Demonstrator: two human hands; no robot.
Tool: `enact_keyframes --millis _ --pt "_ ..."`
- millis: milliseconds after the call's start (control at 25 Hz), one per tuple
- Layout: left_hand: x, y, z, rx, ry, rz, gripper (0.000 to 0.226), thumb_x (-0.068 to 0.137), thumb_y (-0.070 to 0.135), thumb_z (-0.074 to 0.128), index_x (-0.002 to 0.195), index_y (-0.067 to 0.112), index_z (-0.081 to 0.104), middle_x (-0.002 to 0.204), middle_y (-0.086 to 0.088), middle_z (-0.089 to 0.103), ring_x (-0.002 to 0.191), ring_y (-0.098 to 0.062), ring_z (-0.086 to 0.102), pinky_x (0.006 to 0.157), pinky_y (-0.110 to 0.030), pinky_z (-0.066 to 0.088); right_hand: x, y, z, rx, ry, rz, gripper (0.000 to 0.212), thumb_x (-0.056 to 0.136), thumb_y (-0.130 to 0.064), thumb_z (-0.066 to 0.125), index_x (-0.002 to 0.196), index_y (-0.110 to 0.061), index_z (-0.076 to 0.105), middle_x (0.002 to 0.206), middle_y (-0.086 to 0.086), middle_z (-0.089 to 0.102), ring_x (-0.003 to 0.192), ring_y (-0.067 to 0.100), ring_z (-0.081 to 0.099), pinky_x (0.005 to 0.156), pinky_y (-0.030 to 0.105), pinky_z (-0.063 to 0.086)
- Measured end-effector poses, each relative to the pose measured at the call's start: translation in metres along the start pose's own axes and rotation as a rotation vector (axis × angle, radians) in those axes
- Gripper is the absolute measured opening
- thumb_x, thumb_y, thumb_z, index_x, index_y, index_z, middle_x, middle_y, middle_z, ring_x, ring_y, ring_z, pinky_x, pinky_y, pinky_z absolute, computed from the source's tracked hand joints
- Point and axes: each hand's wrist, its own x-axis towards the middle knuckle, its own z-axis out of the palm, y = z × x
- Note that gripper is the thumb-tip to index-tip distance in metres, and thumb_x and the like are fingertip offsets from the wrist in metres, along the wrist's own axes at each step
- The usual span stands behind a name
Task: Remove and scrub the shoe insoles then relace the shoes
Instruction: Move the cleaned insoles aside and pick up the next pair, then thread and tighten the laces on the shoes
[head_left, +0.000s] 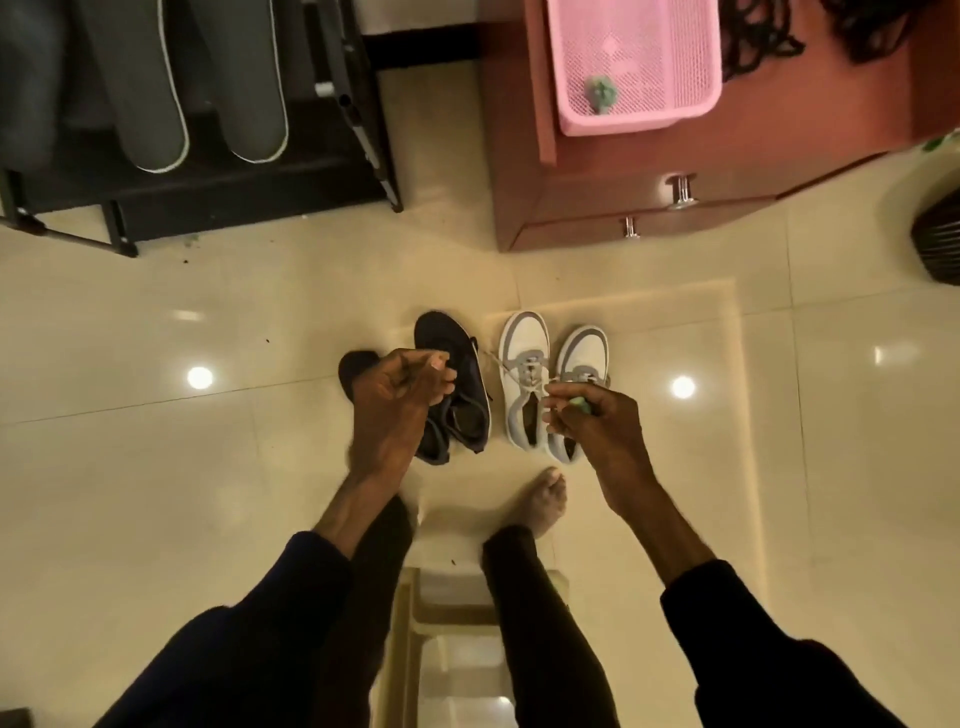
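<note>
Left hand (400, 387) and right hand (589, 418) each pinch an end of a thin white lace (501, 366); the right also holds something green, unclear. White-grey shoes (524, 340) stand on the glossy floor (208, 467).

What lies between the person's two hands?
In the head view: a dark shoe and a white shoe, with a white lace stretched from left hand toward right hand.

Single view: head-worn wide-angle camera, facing steeply down at the tiled floor (156, 467). Close range: left hand (400, 400) and right hand (587, 421) mid-frame, white shoes (527, 338) just beyond. Shoe rack (249, 192) and cabinet (649, 208) at top edge.
</note>
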Motion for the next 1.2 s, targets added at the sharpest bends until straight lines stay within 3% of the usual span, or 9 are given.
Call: enact_keyframes --millis 280,400,520,640,880,960,1080,1200 --pt "-0.011 -0.053 0.054 0.131 -0.231 -0.028 0.012 0.098 0.023 0.067 0.105 0.016 0.074 0.093 -0.009 0.077 0.088 -0.038 0.072 0.08 -0.052 0.06 0.019 0.058 -0.046 -0.027 0.092 0.043 0.024 0.093 0.008 0.06 0.098 -0.009 0.077 0.088 0.019 0.075 0.08 0.033 0.069 0.082 0.047 0.059" --pt "-0.006 -0.059 0.059 0.151 -0.282 -0.008 0.02 0.093 0.032 0.067 0.104 0.017 0.074 0.093 -0.006 0.078 0.088 -0.036 0.072 0.078 -0.048 0.06 0.029 0.061 -0.05 0.027 0.127 -0.01 0.02 0.095 0.006 0.061 0.101 -0.006 0.076 0.091 0.017 0.075 0.08 0.035 0.07 0.084 0.048 0.059" --pt "0.001 -0.053 0.065 0.162 -0.239 0.016 0.023 0.089 0.033 0.067 0.105 0.017 0.073 0.093 -0.002 0.079 0.089 -0.029 0.075 0.079 -0.037 0.062 0.039 0.055 -0.052 0.119 0.119 -0.03 0.019 0.096 0.004 0.06 0.102 -0.005 0.075 0.096 0.018 0.076 0.084 0.036 0.071 0.087 0.049 0.058" --pt "0.008 -0.026 0.076 0.103 -0.154 0.062 0.018 0.093 0.021 0.07 0.107 0.011 0.073 0.095 -0.004 0.079 0.092 -0.024 0.076 0.088 -0.037 0.061 0.047 0.016 -0.057 0.137 0.015 -0.087 0.02 0.096 0.004 0.059 0.102 -0.006 0.075 0.097 0.02 0.075 0.085 0.033 0.071 0.09 0.051 0.057" --pt "0.028 0.066 0.122 -0.006 -0.029 0.191 0.012 0.097 0.015 0.07 0.107 0.011 0.075 0.094 -0.005 0.079 0.089 -0.029 0.075 0.088 -0.048 0.06 0.058 -0.123 -0.081 -0.023 -0.143 -0.226 0.02 0.095 0.007 0.056 0.104 0.0 0.073 0.092 0.019 0.075 0.075 0.026 0.071 0.075 0.038 0.061" --pt "0.043 0.091 0.136 0.002 -0.015 0.235 0.012 0.097 0.016 0.069 0.106 0.01 0.075 0.093 -0.005 0.078 0.085 -0.029 0.075 0.086 -0.052 0.06 0.074 -0.167 -0.084 -0.113 -0.115 -0.339 0.02 0.094 0.006 0.056 0.102 -0.001 0.073 0.087 0.015 0.075 0.07 0.023 0.071 0.072 0.039 0.061" --pt "0.064 0.122 0.144 0.019 -0.019 0.326 0.011 0.097 0.016 0.069 0.105 0.009 0.075 0.091 -0.007 0.078 0.084 -0.03 0.075 0.081 -0.046 0.06 0.113 -0.226 -0.077 -0.274 -0.01 -0.557 0.021 0.089 0.001 0.056 0.095 -0.008 0.075 0.078 0.008 0.074 0.067 0.019 0.072 0.069 0.036 0.061" --pt "0.081 0.138 0.137 0.056 -0.029 0.381 0.013 0.097 0.017 0.07 0.107 0.009 0.074 0.091 -0.003 0.078 0.084 -0.023 0.076 0.079 -0.037 0.061 0.156 -0.263 -0.058 -0.598 0.038 -0.744 0.023 0.085 -0.001 0.057 0.093 -0.011 0.075 0.091 0.006 0.074 0.085 0.023 0.071 0.074 0.03 0.056"
